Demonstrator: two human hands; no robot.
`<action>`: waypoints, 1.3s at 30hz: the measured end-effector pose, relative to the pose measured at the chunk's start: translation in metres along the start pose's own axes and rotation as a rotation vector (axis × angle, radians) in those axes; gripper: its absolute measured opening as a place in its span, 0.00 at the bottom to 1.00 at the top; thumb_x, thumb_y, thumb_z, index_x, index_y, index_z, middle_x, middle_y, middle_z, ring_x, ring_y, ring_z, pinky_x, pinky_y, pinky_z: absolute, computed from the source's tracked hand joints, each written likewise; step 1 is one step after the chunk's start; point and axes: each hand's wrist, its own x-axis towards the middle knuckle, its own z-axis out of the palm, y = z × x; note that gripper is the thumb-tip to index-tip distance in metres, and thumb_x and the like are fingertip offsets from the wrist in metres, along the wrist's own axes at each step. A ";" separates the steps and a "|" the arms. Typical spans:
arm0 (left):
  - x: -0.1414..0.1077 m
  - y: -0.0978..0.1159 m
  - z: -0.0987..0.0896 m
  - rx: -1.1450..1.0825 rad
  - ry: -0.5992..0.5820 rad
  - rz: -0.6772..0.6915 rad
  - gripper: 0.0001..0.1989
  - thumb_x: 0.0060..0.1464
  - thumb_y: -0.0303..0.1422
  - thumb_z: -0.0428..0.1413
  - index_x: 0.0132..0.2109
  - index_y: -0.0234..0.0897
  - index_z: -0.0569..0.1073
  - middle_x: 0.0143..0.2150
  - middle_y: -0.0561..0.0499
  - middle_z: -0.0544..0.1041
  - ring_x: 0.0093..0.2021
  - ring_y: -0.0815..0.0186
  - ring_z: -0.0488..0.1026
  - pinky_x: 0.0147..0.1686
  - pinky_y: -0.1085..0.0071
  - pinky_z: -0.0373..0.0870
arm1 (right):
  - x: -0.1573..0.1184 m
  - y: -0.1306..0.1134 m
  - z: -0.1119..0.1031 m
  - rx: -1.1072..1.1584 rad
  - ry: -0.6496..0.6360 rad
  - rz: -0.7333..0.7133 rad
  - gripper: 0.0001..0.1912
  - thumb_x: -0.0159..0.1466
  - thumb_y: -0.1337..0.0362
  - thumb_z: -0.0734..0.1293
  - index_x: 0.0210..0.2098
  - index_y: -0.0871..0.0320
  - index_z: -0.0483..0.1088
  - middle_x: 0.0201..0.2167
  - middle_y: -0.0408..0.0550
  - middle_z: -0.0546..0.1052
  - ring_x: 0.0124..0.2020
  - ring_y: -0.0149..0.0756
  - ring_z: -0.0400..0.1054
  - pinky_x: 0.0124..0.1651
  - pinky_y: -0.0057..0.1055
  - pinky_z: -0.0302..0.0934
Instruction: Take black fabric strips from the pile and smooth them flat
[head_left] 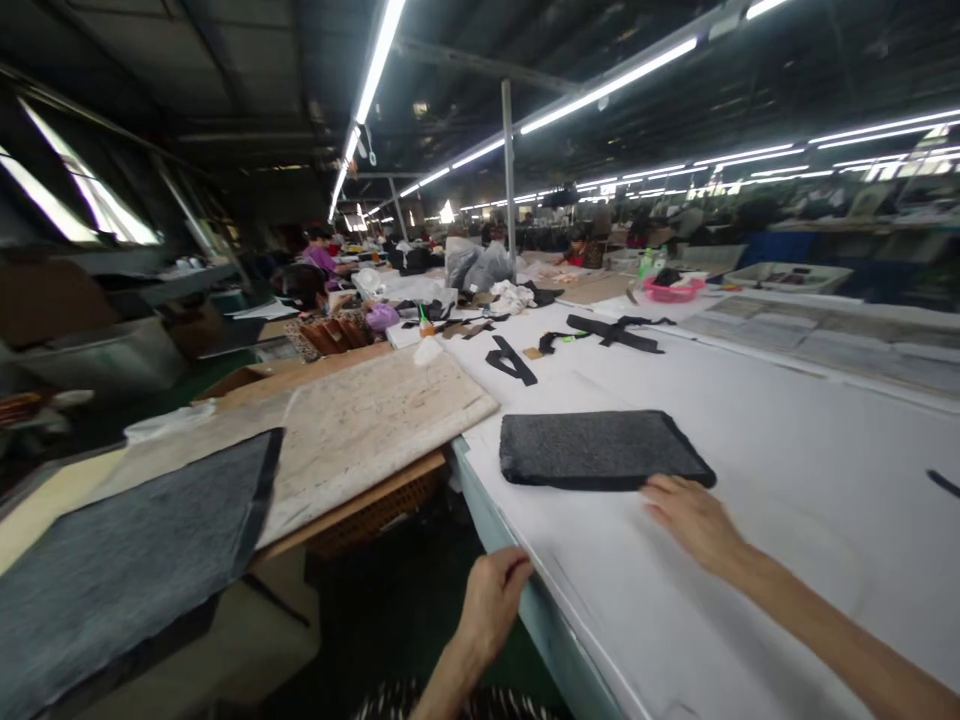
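One grey fabric panel (pixel 589 448) looked already black-edged, remaining steps unclear; we couldn't tell whether our right grip (pixel 691 518), touching it, or curled left grip (pixel 491 595) held anything.

The bare left hand (pixel 495 592) is loosely curled, near; the bare right hand (pixel 691 518), palm down, extends farther right.

Tube lights (pixel 382 60) are glaring high beyond the right fingers (pixel 658 487), faint shadow (pixel 705 625) is pooling on their near side, dim background is blurring.
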 end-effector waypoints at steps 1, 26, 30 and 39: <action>0.001 0.000 -0.001 0.037 0.015 0.033 0.12 0.54 0.31 0.47 0.32 0.35 0.75 0.29 0.52 0.75 0.31 0.66 0.70 0.34 0.72 0.63 | 0.006 -0.015 0.002 0.011 -0.047 -0.035 0.05 0.64 0.64 0.64 0.37 0.57 0.70 0.39 0.45 0.72 0.39 0.34 0.66 0.43 0.34 0.62; 0.097 -0.043 0.057 0.907 0.368 0.933 0.08 0.56 0.30 0.52 0.39 0.31 0.74 0.35 0.48 0.77 0.39 0.63 0.73 0.42 0.69 0.70 | 0.084 -0.094 0.061 0.230 -0.102 -0.078 0.18 0.59 0.78 0.56 0.32 0.54 0.72 0.37 0.46 0.76 0.41 0.37 0.70 0.44 0.29 0.61; 0.104 -0.050 0.066 0.867 0.403 0.976 0.06 0.55 0.28 0.52 0.38 0.31 0.73 0.34 0.49 0.77 0.39 0.65 0.73 0.43 0.70 0.70 | 0.087 -0.091 0.050 0.245 -0.146 -0.049 0.18 0.59 0.79 0.53 0.29 0.57 0.71 0.32 0.44 0.76 0.36 0.33 0.70 0.42 0.26 0.60; 0.117 -0.069 0.085 0.888 0.486 0.768 0.12 0.51 0.20 0.49 0.40 0.30 0.74 0.34 0.47 0.77 0.36 0.62 0.73 0.45 0.63 0.72 | 0.089 -0.090 0.058 0.183 -0.141 -0.002 0.18 0.59 0.78 0.53 0.30 0.56 0.71 0.35 0.46 0.76 0.38 0.36 0.70 0.42 0.28 0.61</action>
